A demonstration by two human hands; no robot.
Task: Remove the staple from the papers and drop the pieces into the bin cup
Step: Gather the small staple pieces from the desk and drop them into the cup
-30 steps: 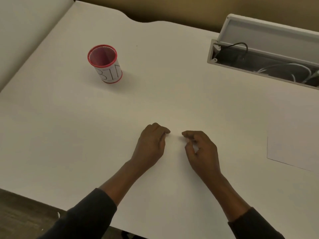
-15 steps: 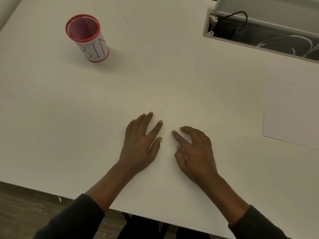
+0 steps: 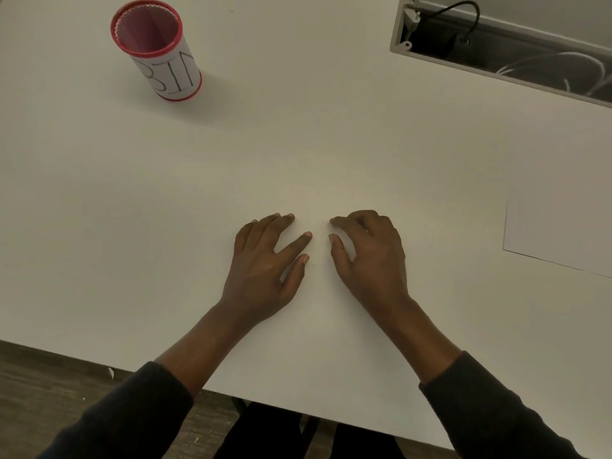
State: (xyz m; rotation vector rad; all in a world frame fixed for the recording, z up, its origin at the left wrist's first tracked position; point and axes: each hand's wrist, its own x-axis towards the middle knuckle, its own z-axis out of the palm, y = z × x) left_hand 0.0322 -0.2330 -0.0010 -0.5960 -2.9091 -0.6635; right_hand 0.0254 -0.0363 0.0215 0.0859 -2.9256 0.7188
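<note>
My left hand [image 3: 265, 263] lies flat on the white table [image 3: 298, 144], fingers spread, holding nothing. My right hand [image 3: 371, 256] rests close beside it on the right, fingers slightly curled with the tips on the surface. A narrow gap separates the fingertips of the two hands. No staple can be made out between them. The bin cup [image 3: 159, 51], red-rimmed with a white label reading BIN, stands upright at the far left. A white sheet of paper [image 3: 559, 220] lies flat at the right edge, apart from both hands.
An open cable tray [image 3: 496, 48] with a black cord and white wires is recessed in the table at the far right. The table's near edge runs just below my forearms, with dark floor beyond it.
Both hands went from loosely curled to flat on the table, fingers spread. The view tilted down, so the cup and tray sit higher in frame.
</note>
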